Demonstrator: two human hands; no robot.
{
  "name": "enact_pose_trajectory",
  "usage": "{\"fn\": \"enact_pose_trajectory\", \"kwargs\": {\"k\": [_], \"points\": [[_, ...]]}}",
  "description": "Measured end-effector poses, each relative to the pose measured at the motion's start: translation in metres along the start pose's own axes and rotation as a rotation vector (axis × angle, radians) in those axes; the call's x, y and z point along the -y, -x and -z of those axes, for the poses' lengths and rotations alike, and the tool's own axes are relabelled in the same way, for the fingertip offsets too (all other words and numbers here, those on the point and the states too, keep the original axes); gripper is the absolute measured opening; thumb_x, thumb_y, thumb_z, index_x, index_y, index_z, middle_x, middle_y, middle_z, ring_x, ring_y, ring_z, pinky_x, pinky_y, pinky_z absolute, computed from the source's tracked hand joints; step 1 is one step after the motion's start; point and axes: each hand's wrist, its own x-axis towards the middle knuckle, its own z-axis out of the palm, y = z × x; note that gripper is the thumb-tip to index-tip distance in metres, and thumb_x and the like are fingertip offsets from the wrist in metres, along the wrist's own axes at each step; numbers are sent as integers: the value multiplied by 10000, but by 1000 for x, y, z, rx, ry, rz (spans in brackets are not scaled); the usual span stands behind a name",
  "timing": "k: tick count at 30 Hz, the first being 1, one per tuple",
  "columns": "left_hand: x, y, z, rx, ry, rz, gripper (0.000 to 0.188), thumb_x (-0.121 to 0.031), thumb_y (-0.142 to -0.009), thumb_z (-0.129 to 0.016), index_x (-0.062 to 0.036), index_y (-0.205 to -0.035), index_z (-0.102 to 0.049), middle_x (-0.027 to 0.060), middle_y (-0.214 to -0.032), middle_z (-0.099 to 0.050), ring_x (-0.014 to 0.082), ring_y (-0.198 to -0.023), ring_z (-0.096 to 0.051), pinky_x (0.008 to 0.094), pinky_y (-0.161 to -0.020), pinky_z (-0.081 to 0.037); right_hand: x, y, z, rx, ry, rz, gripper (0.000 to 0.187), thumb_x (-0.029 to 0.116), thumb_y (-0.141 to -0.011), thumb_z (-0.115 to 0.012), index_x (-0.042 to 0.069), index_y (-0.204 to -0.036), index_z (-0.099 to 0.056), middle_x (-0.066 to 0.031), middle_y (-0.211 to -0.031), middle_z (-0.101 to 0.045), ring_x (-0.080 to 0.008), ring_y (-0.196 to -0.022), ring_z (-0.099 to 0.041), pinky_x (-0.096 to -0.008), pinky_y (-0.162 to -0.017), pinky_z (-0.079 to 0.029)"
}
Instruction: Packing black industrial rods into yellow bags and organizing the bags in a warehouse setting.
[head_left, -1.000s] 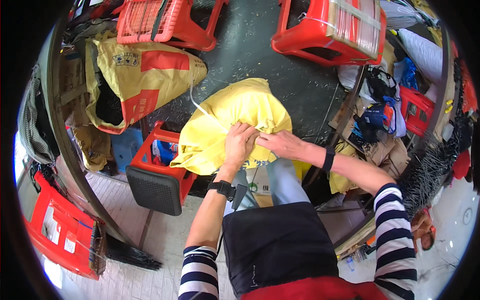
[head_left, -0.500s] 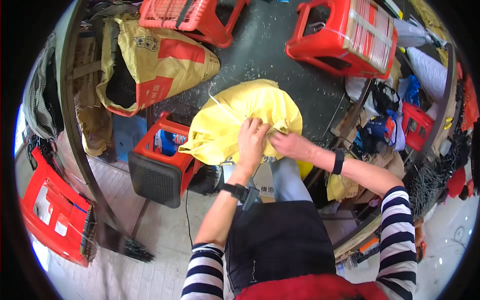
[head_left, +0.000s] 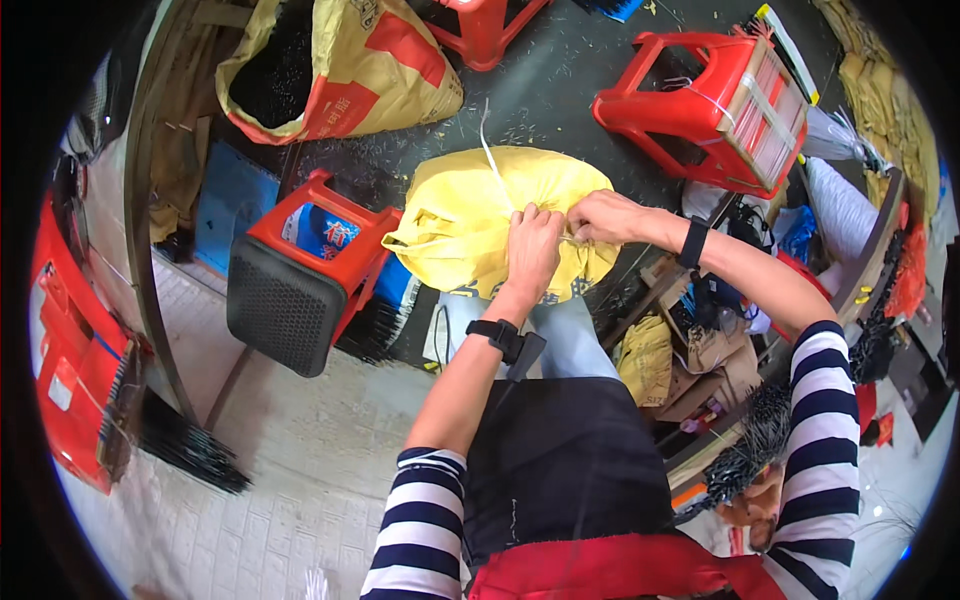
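Your left-hand grip [head_left: 535, 245] and right-hand grip [head_left: 605, 217] both grasp the gathered cloth of the yellow sack [head_left: 450, 225], fingers bent and close together but apart; some fingertips are buried in folds, so you can't tell exactly which fold each one pinches. The sack lies in front of you, at your knees, where the pale blue trousers [head_left: 575, 335] show below it; what bears its weight is hidden. Its long axis runs left to right across you, and your hands work right of its middle. Your right is nearer the right end; your left sits close to the centre, with the larger share of the sack spreading out to its left. A white strip [head_left: 490, 150] leads from the far edge of the sack down towards your left fingertips.

As for room, the left end of the sack comes close to the red stool with a black seat [head_left: 285, 305], so that side is tight. On the near side the black apron [head_left: 570, 460] bounds you. Ahead, the dark floor [head_left: 545, 95], strewn with pale clippings, gives the widest gap, between the open printed bag [head_left: 400, 75] and the far red stool [head_left: 690, 95].
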Motion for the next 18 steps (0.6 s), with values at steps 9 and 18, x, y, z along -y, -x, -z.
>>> {"fn": "enact_pose_trajectory", "kwargs": {"k": [9,18], "points": [[-11,10,-4,68,-18,49,143,-55,-686,-655,-66,-819,-606,89,-775,-591,289,-892,-513,407,-806,-383,1,6,-22,-122,-67,39,83,58,-708,-585,-12,-735,-620,-193,-738,-628,-364,-741,-612,-433,-661,-460],[-32,13,-4,-62,65,231,207,-173,-696,-740,-53,-843,-658,111,-847,-582,304,-936,-492,430,-904,-357,5,4,-28,-299,48,120,93,45,-684,-601,-16,-729,-654,-192,-786,-648,-362,-772,-632,-442,-689,-497]]}}
